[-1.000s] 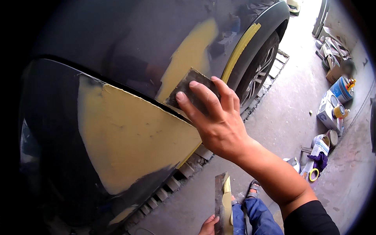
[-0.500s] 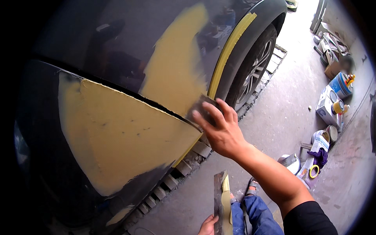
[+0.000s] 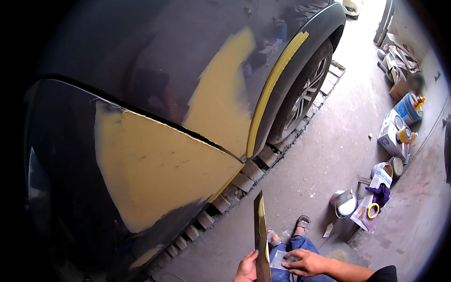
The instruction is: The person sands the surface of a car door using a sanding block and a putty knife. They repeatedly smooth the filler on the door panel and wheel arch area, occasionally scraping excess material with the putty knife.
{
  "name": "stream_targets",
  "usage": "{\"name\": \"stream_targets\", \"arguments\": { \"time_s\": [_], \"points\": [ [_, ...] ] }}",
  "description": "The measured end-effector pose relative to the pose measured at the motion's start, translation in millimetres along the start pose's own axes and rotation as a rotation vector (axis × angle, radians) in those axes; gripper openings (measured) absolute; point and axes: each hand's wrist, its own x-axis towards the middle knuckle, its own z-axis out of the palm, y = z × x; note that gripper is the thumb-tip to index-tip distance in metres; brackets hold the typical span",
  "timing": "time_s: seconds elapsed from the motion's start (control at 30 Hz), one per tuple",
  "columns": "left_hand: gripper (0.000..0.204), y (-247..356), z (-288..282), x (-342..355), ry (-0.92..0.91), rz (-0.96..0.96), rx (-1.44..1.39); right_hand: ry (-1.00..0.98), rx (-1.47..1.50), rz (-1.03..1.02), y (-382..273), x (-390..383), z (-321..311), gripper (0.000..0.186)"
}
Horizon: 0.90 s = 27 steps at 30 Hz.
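Observation:
At the lower edge my left hand (image 3: 247,268) is closed on a long flat mixing board (image 3: 260,235), tilted nearly edge-on, with yellowish putty along one side. Just right of it, my right hand (image 3: 304,262) grips a flat greyish putty spreader (image 3: 280,258) beside the board, above my legs. Ahead is a dark car body (image 3: 136,47). Tan putty covers a large patch (image 3: 164,174) on the near panel. A second putty patch (image 3: 221,89) lies across the dark panel gap. Yellow masking tape (image 3: 277,70) follows the wheel arch.
Right of the car are a wheel (image 3: 305,89) and floor grating (image 3: 242,182). Along the right wall stand a white-filled bucket (image 3: 346,207), a tape roll (image 3: 373,210), a purple cloth (image 3: 379,193), a white box (image 3: 392,134) and a blue can (image 3: 408,109).
My right hand has drawn back from the putty by the panel gap, down to the board, with the spreader. The board has turned more edge-on. The view has shifted slightly.

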Motion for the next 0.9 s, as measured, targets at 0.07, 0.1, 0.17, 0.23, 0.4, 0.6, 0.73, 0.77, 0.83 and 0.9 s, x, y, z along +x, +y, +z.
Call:
{"name": "stream_targets", "arguments": {
  "time_s": [0.07,0.1,0.17,0.23,0.4,0.6,0.73,0.77,0.83,0.9],
  "points": [
    [0.025,4.2,6.4,-4.2,-0.006,0.007,0.040,0.018,-0.149,0.055,13.3,-9.0,-5.5,0.047],
    [0.025,4.8,9.2,-3.4,-0.012,0.006,0.058,0.027,-0.226,0.087,11.1,-6.3,-13.4,0.048],
    [0.025,3.4,2.9,6.1,0.031,-0.014,0.109,0.350,-0.474,0.159,11.4,30.9,-51.7,0.057],
    [0.026,-7.4,-30.3,12.5,0.150,-0.026,0.206,0.627,-0.758,0.052,14.5,84.2,-96.2,0.067],
    [0.029,-33.9,-74.7,9.9,0.026,-0.145,0.171,0.908,-0.944,-0.215,-61.8,219.0,-192.2,0.065],
    [0.030,-43.9,-87.2,7.3,0.105,-0.143,0.190,1.023,-0.972,-0.433,-92.3,285.4,-209.0,0.055],
    [0.029,-45.6,-97.7,11.7,0.148,-0.084,0.219,1.032,-0.975,-0.444,-95.3,298.2,-204.6,0.053],
    [0.029,-44.5,-93.0,10.0,0.166,-0.064,0.231,1.032,-0.981,-0.435,-94.6,299.1,-203.7,0.053],
    [0.028,-42.7,-89.4,9.7,0.176,-0.054,0.218,1.019,-1.003,-0.402,-89.3,298.3,-201.9,0.053],
    [0.027,-41.0,-89.5,10.0,0.155,-0.074,0.171,1.008,-1.009,-0.375,-84.2,296.9,-199.8,0.053]
  ]
}}
